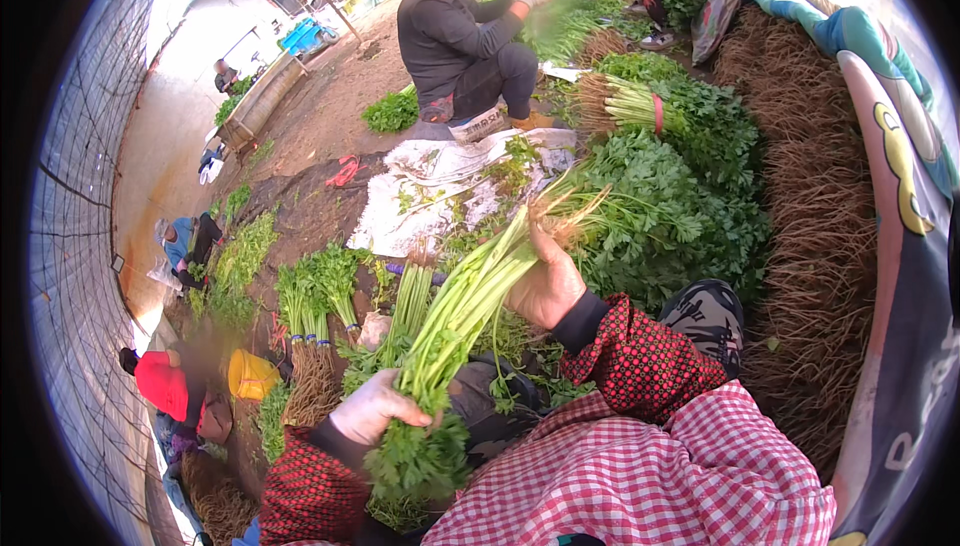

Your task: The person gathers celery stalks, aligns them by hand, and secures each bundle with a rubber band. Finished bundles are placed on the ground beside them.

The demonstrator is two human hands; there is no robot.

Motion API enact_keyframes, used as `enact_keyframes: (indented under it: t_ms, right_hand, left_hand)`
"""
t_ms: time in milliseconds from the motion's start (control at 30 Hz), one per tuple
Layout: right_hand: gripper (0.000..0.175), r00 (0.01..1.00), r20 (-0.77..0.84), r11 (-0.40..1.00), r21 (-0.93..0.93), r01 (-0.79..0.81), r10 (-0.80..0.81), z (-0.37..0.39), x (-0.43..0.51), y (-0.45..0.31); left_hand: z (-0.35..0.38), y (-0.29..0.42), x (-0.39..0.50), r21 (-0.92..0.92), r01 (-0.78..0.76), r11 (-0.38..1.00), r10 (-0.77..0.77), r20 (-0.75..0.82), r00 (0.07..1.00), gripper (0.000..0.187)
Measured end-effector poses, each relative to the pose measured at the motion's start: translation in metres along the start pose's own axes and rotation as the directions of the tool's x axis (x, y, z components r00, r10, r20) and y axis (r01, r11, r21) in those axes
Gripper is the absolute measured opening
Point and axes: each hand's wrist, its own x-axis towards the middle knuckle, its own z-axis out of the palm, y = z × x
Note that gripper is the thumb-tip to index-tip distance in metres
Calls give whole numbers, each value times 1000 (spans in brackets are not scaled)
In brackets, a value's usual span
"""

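Observation:
A loose bunch of celery [469, 291] with thin green stalks lies slantwise across both hands, roots up and right, leaves down towards my lap. My left hand [382, 409] grips it near the leaves, the thumb over the stalks. My right hand [546, 280] holds it at the root end, fingers behind the stalks. Behind it on the ground lies another small bunch of stalks [411, 302]. To the right of my right hand spreads a big heap of leafy celery [652, 201], topped by a bundle [626, 102] tied with a red band.
A long row of brown roots [802, 246] runs along the right beside a printed cloth [892, 261]. Ahead lies a white woven sack [420, 171]; a person in dark clothes [457, 43] sits beyond. Left are blue-banded bunches [307, 321] and a yellow bucket [251, 375]. Other people work around.

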Motion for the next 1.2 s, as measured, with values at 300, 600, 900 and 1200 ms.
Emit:
enact_keyframes:
  t_ms: [300,600,900,1200]
  right_hand:
    - [41,975,-220,968,-231,-93,41,-31,-1,14]
    - [22,854,-482,900,-434,-41,-194,-90,29,-81]
    - [52,916,-167,-647,-662,-379,-365,-118,-6,-98]
    - [14,976,110,-39,-992,119,185,-15,-31,24]
  left_hand:
    - [-34,-59,-45,-138,169,976,-179,-63,982,70]
    - [-49,-102,-67,-2,163,987,-162,-138,977,59]
    - [-73,-139,-64,104,283,954,-266,-148,953,63]
    - [-64,-116,-66,122,221,968,-203,-145,968,63]
